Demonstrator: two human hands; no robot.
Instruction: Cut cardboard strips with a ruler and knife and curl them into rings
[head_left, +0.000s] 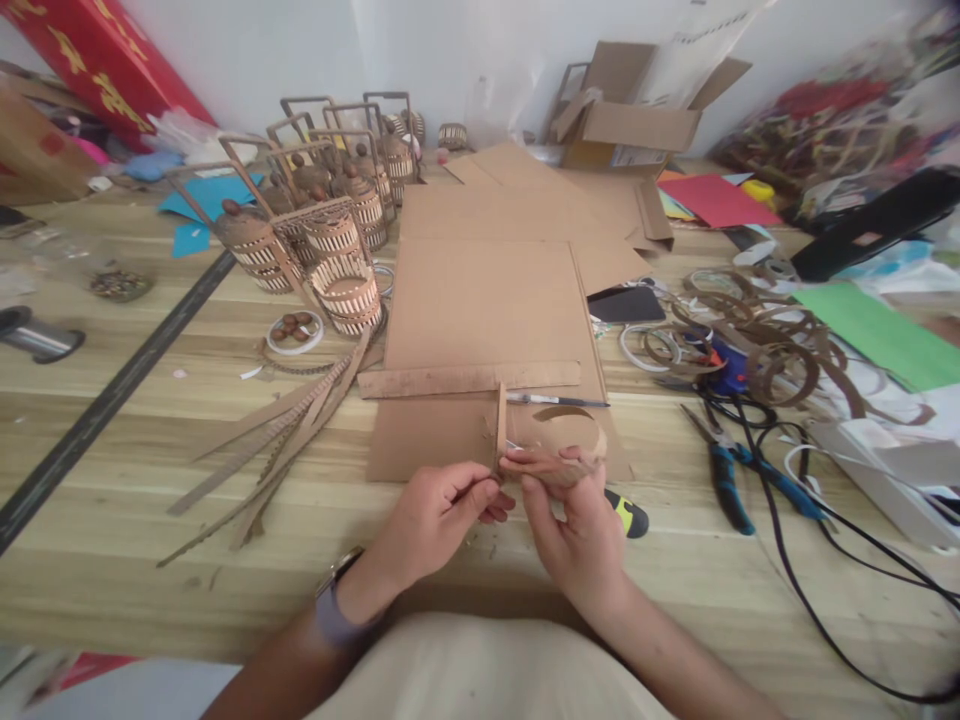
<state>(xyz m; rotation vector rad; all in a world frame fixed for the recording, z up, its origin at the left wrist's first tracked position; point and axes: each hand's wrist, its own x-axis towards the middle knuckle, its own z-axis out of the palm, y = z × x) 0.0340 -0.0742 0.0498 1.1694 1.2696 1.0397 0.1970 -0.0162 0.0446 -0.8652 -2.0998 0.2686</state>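
My left hand [439, 515], a watch on its wrist, pinches the lower end of a narrow upright cardboard strip [501, 425]. My right hand [577, 530] is closed on a curved cardboard ring [570, 440] whose end meets that strip. Both hands work just above the near edge of a flat cardboard sheet [480, 310]. A long wooden ruler-like strip [465, 380] lies across the sheet, with a thin pen-like tool [555, 401] beside it.
Loose cardboard strips [277, 440] fan out at left. Several small woven cardboard lanterns [330, 240] stand behind them. Blue-handled pliers [724, 470], black cables and cardboard rings [757, 345] lie at right. An open box [637, 120] and coloured paper sit at the back.
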